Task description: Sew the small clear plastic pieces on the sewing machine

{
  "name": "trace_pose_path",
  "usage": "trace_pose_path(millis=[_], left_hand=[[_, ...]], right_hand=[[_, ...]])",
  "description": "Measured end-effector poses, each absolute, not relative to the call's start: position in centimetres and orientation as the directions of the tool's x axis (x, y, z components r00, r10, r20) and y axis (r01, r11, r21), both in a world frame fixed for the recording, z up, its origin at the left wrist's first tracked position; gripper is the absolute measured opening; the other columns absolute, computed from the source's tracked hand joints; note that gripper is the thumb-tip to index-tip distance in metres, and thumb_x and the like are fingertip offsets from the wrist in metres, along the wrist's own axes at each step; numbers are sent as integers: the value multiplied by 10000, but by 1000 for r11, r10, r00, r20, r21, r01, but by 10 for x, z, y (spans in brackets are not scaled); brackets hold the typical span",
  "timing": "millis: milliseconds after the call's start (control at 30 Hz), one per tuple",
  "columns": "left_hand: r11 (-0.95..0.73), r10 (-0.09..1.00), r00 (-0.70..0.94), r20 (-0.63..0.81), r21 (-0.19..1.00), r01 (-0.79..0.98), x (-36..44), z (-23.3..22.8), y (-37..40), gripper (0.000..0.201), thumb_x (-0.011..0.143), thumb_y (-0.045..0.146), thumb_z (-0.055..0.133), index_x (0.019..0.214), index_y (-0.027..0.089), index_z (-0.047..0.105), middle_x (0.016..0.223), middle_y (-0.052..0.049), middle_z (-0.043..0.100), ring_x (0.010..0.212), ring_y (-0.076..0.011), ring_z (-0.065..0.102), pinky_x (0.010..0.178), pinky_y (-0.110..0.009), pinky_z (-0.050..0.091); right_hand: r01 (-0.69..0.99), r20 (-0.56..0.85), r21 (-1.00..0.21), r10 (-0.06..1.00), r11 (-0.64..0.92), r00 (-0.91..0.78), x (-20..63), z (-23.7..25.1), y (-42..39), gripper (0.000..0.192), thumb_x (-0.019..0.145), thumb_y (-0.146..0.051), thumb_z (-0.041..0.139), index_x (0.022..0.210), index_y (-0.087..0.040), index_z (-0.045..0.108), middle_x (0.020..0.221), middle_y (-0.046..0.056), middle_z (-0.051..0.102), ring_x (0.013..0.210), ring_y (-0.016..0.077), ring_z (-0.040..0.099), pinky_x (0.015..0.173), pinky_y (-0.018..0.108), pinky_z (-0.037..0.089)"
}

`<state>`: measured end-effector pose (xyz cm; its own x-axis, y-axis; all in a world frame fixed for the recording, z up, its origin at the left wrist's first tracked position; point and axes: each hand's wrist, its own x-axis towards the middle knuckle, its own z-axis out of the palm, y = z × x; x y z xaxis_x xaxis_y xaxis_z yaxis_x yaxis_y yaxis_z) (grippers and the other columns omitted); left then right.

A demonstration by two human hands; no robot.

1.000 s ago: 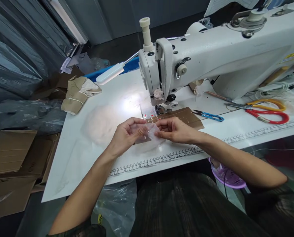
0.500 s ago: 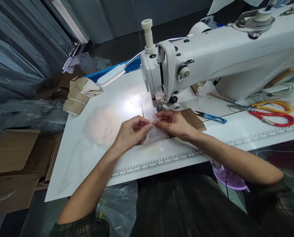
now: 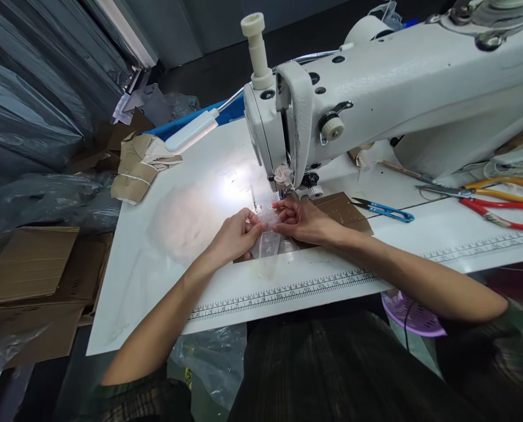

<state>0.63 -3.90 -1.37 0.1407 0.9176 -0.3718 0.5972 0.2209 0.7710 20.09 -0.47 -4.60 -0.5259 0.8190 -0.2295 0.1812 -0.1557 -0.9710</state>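
A thin, see-through whitish piece of material (image 3: 269,244) lies in front of the needle of the white sewing machine (image 3: 270,129). My left hand (image 3: 237,235) pinches its left edge between thumb and fingers. From the other side my right hand (image 3: 305,223) holds it, thumb low and fingers curled close to the presser foot. Whether the material is film or sheer fabric I cannot tell. Small red specks show on it near the needle. Brown cardboard (image 3: 343,212) lies under and beside my right hand.
Blue thread snips (image 3: 387,211) and scissors with red and yellow handles (image 3: 499,202) lie to the right. A lit lamp (image 3: 193,132) and a tied brown bundle (image 3: 136,170) are at the left back. A printed ruler (image 3: 279,296) runs along the table's front edge.
My hands have moved slightly apart, and the right fingers have loosened and spread a little. More of the see-through material shows below them. The view has shifted closer to the machine.
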Motion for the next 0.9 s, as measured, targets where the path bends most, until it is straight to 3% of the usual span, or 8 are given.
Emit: trace_pose_path(millis=[67, 167, 300, 400, 500, 567, 700, 900], left_hand=[[89, 964, 125, -235, 729, 679, 3, -10, -36, 320, 844, 507, 663, 838, 204, 559, 589, 20, 625, 465, -139, 565, 421, -222, 380], [-90, 993, 121, -1, 659, 746, 2, -2, -25, 303, 846, 480, 667, 960, 200, 639, 904, -43, 709, 716, -168, 627, 577, -249, 453], [-201, 924, 381, -40, 796, 571, 3, -2, -6, 375, 872, 465, 652, 1148, 211, 651, 1173, -79, 677, 1036, -210, 634, 832, -299, 513], [-132, 881, 459, -114, 872, 471, 1, -8, 4, 410, 818, 433, 733, 1120, 165, 661, 1012, -94, 717, 950, -208, 672, 849, -325, 527], [-11, 918, 371, -139, 927, 375, -3, -10, 5, 421, 822, 440, 737, 1110, 147, 645, 877, -76, 716, 818, -186, 692, 772, -319, 557], [16, 939, 322, -120, 952, 307, -5, -8, 2, 429, 846, 471, 708, 1130, 158, 637, 949, -82, 720, 857, -177, 695, 810, -319, 564], [19, 888, 432, -158, 951, 310, -3, -5, -9, 488, 831, 482, 720, 1199, 173, 631, 1139, -112, 698, 990, -190, 672, 851, -302, 549], [103, 923, 326, -204, 948, 301, 0, -10, -16, 461, 767, 404, 791, 1136, 166, 652, 718, -7, 662, 639, -118, 619, 593, -220, 514]], right_hand=[[163, -247, -969, 798, -188, -549, 201, -48, -3, 562, 774, -154, 730, 1288, -129, 504, 855, 35, 661, 830, 183, 653, 854, 366, 563], [125, -253, -967, 784, -222, -566, 201, -50, -2, 548, 774, -115, 707, 1279, -143, 494, 852, 31, 673, 852, 186, 665, 903, 380, 554], [51, -172, -983, 795, -176, -581, 202, -48, -7, 450, 798, -120, 682, 1212, -181, 518, 860, 21, 693, 858, 179, 667, 914, 386, 545], [6, -128, -988, 780, -157, -613, 204, -45, -12, 316, 839, -182, 664, 1133, -182, 547, 845, 16, 667, 782, 151, 642, 771, 333, 556], [-13, -121, -985, 757, -170, -643, 203, -45, -16, 508, 800, -277, 749, 1219, -186, 476, 873, 9, 645, 734, 143, 625, 653, 306, 527], [-15, -109, -988, 772, -151, -626, 201, -47, -18, 622, 758, -283, 793, 1254, -190, 431, 855, -4, 636, 715, 148, 625, 633, 309, 512], [-28, -76, -993, 821, -111, -565, 198, -51, -21, 562, 760, -233, 774, 1218, -191, 451, 809, -17, 616, 707, 149, 614, 620, 306, 484], [47, -76, -997, 848, -61, -524, 204, -45, -20, 666, 693, -425, 854, 1213, -196, 506, 602, -83, 497, 523, 114, 487, 463, 261, 378]])
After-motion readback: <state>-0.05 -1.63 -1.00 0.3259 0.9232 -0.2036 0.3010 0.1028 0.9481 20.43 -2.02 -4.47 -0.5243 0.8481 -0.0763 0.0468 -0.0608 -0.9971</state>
